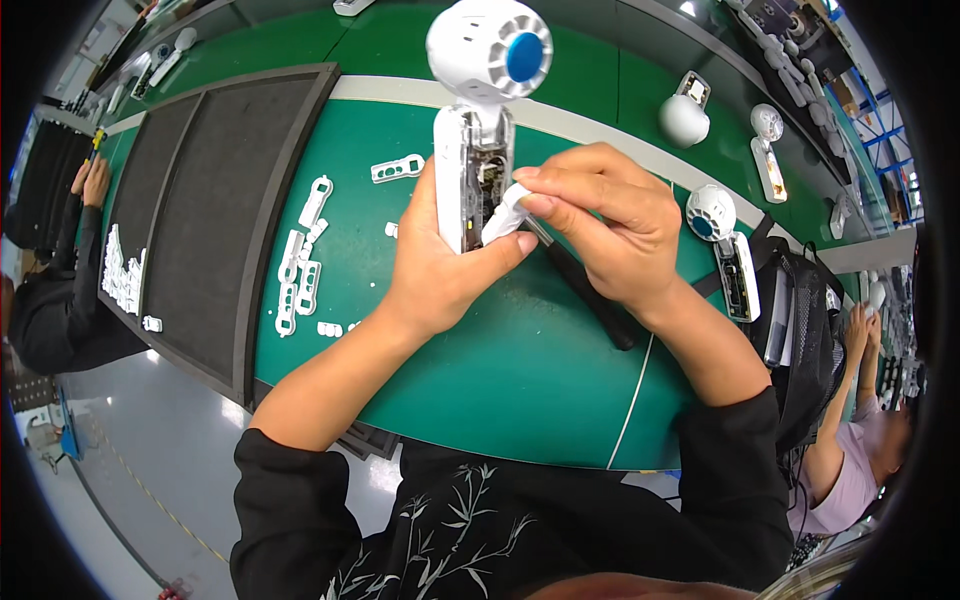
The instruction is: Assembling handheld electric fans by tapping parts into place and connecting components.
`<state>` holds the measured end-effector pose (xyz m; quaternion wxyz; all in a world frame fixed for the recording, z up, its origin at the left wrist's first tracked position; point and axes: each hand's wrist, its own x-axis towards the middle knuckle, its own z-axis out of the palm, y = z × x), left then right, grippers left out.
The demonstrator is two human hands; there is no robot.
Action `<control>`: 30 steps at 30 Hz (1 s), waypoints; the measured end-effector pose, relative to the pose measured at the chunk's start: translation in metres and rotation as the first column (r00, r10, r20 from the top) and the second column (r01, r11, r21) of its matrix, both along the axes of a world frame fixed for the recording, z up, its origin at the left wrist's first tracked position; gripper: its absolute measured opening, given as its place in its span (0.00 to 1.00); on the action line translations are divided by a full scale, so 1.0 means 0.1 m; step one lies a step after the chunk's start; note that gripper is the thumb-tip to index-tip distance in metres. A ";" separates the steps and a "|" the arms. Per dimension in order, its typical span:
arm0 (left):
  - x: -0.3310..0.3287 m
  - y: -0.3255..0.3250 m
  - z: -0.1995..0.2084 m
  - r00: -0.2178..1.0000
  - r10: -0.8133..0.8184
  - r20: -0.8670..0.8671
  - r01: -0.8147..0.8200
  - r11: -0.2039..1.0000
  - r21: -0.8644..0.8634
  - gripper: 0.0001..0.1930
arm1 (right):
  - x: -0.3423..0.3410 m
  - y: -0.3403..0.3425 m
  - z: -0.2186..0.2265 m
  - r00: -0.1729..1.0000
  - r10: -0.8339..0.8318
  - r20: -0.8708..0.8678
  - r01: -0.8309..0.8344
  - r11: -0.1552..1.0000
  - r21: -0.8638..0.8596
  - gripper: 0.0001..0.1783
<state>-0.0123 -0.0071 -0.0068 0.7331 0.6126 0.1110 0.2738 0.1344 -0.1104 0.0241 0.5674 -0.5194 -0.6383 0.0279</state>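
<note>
Device (452, 190): it is standing upright between the two hands, just in front of me, its round head (480, 52) with a blue disc (524, 57) rising above the fingers and its open side, wiring bared, facing the right hand.
Left hand (432, 255): it is clamping around the lower casing, the palm lying on the left and below, the thumb reaching across to the right under the white piece.
Right hand (622, 222): it is pinching the white piece (507, 215) between thumb and fingertips, coming in from the right of the device.
White piece: it is tilting at the open side, its lower end lying close to the left thumb; whether it is seating there, I cannot tell.
Tool (592, 298): its black handle is lying on the green mat (480, 370), slanting below the right hand.
Frames (288, 255): several white ones are lying loosely grouped left of the left hand.
Second device (738, 275): it is lying right of the right hand, beside a black bag (808, 330).
Tray (222, 210): it is sitting farther left, dark and wide.
Co-workers: one person's hands (93, 182) are showing far left, another's (866, 330) far right.
</note>
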 end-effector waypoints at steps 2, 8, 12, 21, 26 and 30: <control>-0.01 0.00 0.00 1.000 -0.009 -0.024 0.010 0.999 0.042 0.29 | -0.04 0.01 -0.04 0.997 -0.057 0.057 0.056 0.998 0.016 0.11; 0.05 0.02 0.02 0.999 -0.023 0.036 0.030 0.981 -0.189 0.27 | -0.08 0.10 0.06 0.912 -0.318 -0.258 0.250 0.931 -0.266 0.06; 0.09 0.12 0.06 0.989 0.122 0.083 -0.099 0.966 -0.240 0.26 | 0.04 0.07 -0.25 0.891 -0.133 0.433 0.426 0.575 -0.699 0.17; 0.00 0.28 0.09 0.984 0.133 0.115 -0.082 0.925 -0.371 0.21 | 0.04 -0.04 0.25 0.929 -0.318 -0.191 0.110 0.728 -0.677 0.21; 0.02 0.22 0.14 0.991 0.063 0.115 -0.020 0.939 -0.344 0.21 | -0.19 -0.33 0.26 0.993 -0.086 -0.081 0.077 0.991 -0.107 0.20; 0.00 0.20 0.16 0.992 0.067 0.111 -0.028 0.947 -0.320 0.21 | -0.24 -0.11 0.25 0.992 -0.126 0.024 0.118 0.822 -0.557 0.22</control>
